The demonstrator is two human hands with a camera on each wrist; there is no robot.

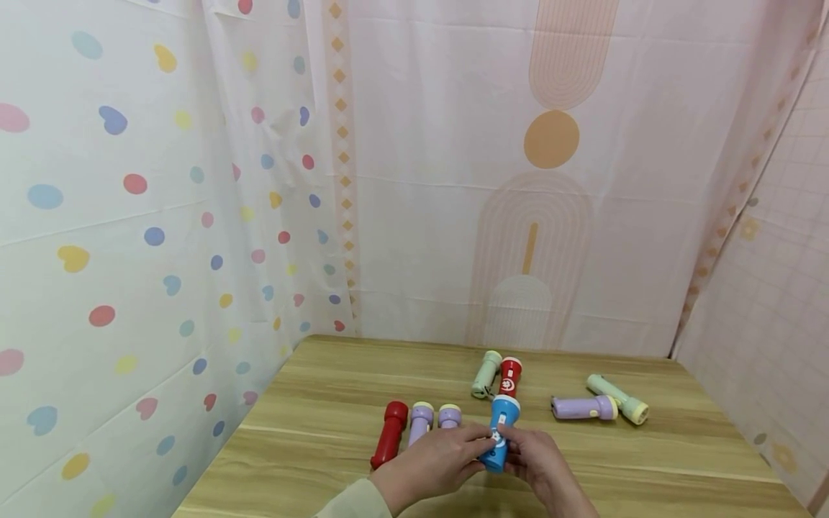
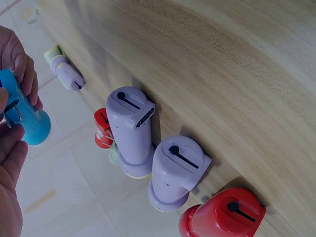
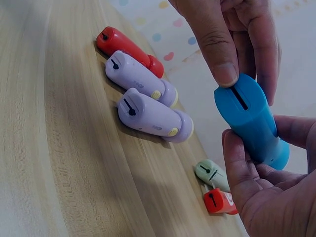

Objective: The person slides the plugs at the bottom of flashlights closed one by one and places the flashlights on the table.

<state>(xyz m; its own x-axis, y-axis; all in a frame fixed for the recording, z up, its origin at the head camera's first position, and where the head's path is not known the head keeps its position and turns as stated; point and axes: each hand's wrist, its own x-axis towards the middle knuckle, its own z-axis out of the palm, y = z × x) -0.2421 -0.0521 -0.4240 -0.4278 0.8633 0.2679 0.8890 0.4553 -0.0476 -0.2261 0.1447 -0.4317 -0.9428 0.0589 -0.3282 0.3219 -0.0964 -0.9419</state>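
A blue flashlight (image 1: 505,412) with a white button and white print is between my two hands, its lens end pointing away from me. My left hand (image 1: 440,460) holds it from the left; in the right wrist view the left thumb (image 3: 224,64) presses at the slotted tail end. My right hand (image 1: 540,460) grips the barrel from the right, thumb on top in the head view. Left of the hands, a red flashlight (image 1: 390,435) and two purple flashlights, one (image 1: 420,423) beside the other (image 1: 450,415), lie in a row, partly hidden by the left hand.
Behind the blue one lie a red flashlight (image 1: 510,375) and a mint green flashlight (image 1: 487,374). To the right, a purple flashlight (image 1: 583,409) lies against another mint green one (image 1: 618,399). The wooden table (image 1: 311,417) meets patterned curtains (image 1: 414,252) at its back and sides.
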